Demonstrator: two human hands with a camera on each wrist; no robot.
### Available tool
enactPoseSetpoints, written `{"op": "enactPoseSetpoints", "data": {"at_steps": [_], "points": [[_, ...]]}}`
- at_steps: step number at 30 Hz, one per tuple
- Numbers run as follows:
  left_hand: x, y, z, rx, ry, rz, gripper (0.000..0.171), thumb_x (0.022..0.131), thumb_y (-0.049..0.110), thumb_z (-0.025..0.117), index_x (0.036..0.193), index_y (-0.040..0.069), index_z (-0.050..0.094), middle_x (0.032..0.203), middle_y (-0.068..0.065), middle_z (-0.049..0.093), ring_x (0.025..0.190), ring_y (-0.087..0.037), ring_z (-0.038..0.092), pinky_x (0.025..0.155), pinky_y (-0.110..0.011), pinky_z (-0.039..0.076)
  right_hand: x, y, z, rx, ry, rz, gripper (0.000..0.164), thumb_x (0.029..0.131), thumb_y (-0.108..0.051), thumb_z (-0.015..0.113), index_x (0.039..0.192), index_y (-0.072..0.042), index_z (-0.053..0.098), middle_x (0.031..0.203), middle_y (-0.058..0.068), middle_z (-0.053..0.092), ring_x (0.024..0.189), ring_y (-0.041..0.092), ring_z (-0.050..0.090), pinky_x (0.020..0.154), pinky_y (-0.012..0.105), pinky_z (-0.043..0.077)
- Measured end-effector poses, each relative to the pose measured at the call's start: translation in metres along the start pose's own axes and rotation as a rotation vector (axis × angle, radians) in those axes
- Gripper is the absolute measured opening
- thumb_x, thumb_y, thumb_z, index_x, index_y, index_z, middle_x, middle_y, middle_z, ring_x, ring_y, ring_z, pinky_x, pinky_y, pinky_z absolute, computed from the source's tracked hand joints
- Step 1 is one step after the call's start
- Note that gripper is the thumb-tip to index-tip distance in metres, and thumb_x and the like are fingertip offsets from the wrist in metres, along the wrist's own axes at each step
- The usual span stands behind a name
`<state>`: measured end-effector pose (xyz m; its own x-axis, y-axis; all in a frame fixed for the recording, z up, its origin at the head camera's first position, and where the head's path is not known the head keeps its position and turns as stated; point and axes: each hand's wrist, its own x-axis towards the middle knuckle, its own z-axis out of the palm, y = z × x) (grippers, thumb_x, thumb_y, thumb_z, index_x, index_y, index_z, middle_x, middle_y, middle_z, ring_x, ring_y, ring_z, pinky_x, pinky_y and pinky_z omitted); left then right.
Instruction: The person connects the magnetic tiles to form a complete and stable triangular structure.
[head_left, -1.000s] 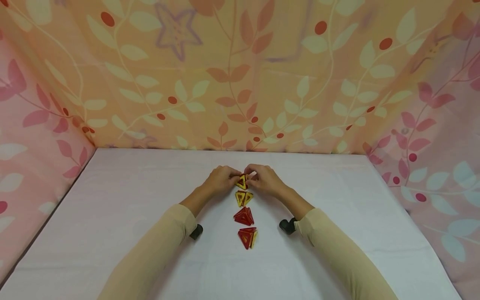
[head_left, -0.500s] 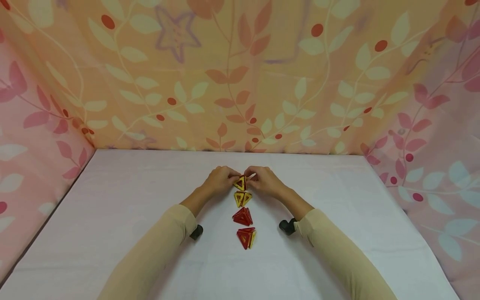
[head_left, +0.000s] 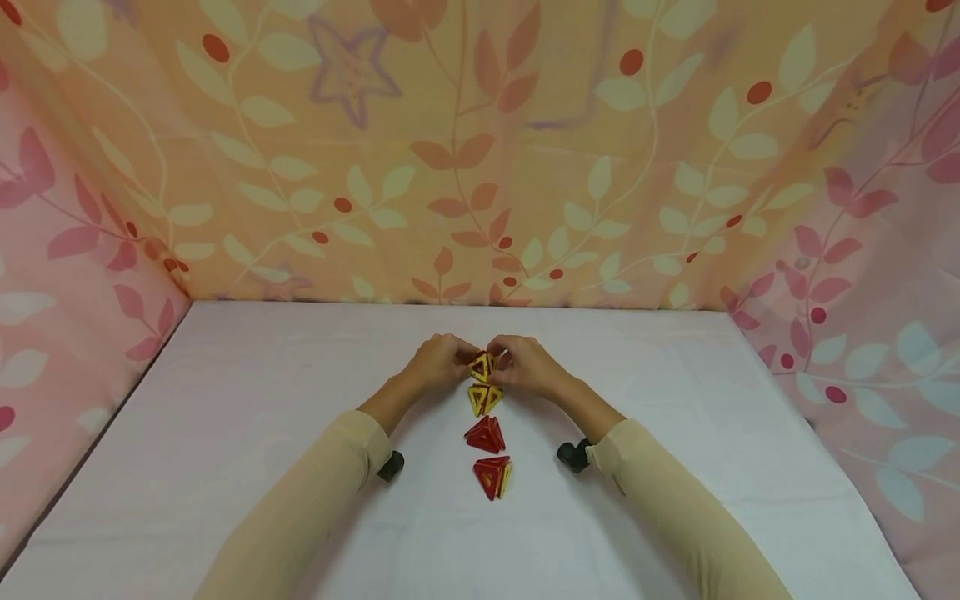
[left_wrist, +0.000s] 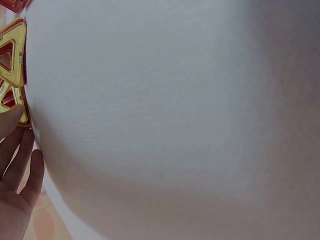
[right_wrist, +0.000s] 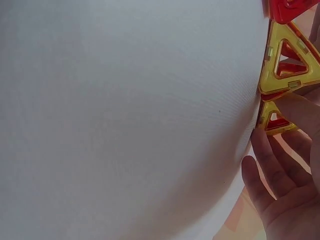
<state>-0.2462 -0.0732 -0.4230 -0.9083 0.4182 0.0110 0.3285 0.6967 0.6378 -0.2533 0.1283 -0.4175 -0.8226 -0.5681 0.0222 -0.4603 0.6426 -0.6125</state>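
Four-faced pyramids of red and yellow triangular magnetic tiles stand in a line. The farthest pyramid (head_left: 482, 367) shows a yellow face. My left hand (head_left: 441, 360) holds its left side, thumb on a yellow tile and fingers behind in the left wrist view. From the right, my right hand (head_left: 527, 364) grips the same pyramid between thumb and fingers; its far faces are hidden. Just nearer, a second yellow-faced pyramid (head_left: 485, 399) stands close to the right thumb (right_wrist: 300, 107). A red pyramid (head_left: 485, 435) follows, then a red-and-yellow pyramid (head_left: 492, 477) nearest the body.
White cloth (head_left: 262, 383) covers the table. Behind it hangs a leaf-patterned curtain (head_left: 420, 167), with pink panels on both sides. Dark wrist devices (head_left: 574, 456) show below both sleeves.
My right thumb has shifted down and nearer along the far pyramid's side, showing more of it. The view has shifted slightly; the other pyramids keep their places.
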Motion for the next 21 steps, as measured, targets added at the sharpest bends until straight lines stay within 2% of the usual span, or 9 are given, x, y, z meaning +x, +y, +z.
{"op": "enactPoseSetpoints", "data": {"at_steps": [4,11,21], "points": [[-0.0008,0.0001,-0.0007,0.003,-0.012,-0.007,0.031,0.090,0.005,0.071,0.121,0.005,0.071,0.113,-0.007,0.073,0.109,-0.022,0.065,0.098,-0.042,0.048,-0.0005,-0.0013,0.0001,0.002,0.004,0.001,0.039,0.083,-0.012,0.081,0.116,-0.002,0.065,0.110,0.009,0.067,0.092,0.020,0.066,0.078,0.029,0.055],[-0.0023,0.0000,-0.0011,0.018,-0.014,0.024,0.032,0.091,0.004,0.070,0.123,0.005,0.070,0.115,-0.007,0.072,0.111,-0.022,0.065,0.098,-0.042,0.048,-0.0018,-0.0026,0.0012,0.004,0.006,0.016,0.041,0.083,-0.012,0.082,0.119,-0.002,0.064,0.111,0.008,0.067,0.092,0.018,0.065,0.079,0.028,0.055],[-0.0045,-0.0023,-0.0049,-0.013,-0.011,0.020,0.034,0.091,0.003,0.069,0.125,0.002,0.068,0.115,-0.009,0.072,0.109,-0.023,0.065,0.098,-0.041,0.049,-0.0045,0.0050,-0.0061,-0.023,0.024,0.036,0.042,0.085,-0.014,0.079,0.123,-0.002,0.064,0.115,0.009,0.067,0.097,0.020,0.065,0.086,0.035,0.054]]}}
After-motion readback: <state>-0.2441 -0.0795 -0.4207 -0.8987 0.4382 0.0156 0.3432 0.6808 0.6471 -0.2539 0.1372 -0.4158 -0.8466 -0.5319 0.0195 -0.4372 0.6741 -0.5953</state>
